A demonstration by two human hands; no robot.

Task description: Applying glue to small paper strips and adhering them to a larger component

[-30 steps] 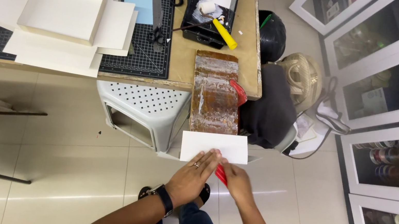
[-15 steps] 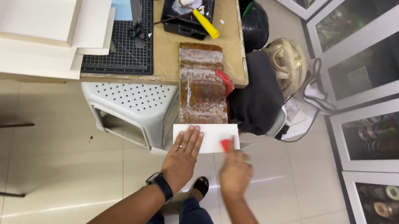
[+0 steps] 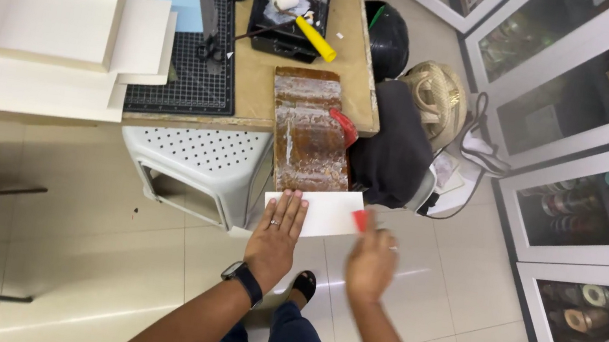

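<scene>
Left hand [image 3: 276, 234] pressed flat on smooth white card [image 3: 326, 212] at rusty-brown board's [image 3: 310, 132] near end, right hand [image 3: 371, 261] gripping small red tool [image 3: 359, 219], now drawn off card's edge

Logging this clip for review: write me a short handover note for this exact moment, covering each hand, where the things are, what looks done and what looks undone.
Left hand: flat, palm down, pressing the white rectangular card against the end of the brown, stained wooden board.
Right hand: blurred, gripping a small red tool at the card's right edge.
Board juts off the tan worktable over a pale perforated plastic stool.
Done: a white open cardboard box sits folded on the black gridded cutting mat.
Undone: the card is not yet joined to anything; whether the tool touches it is unclear.
</scene>
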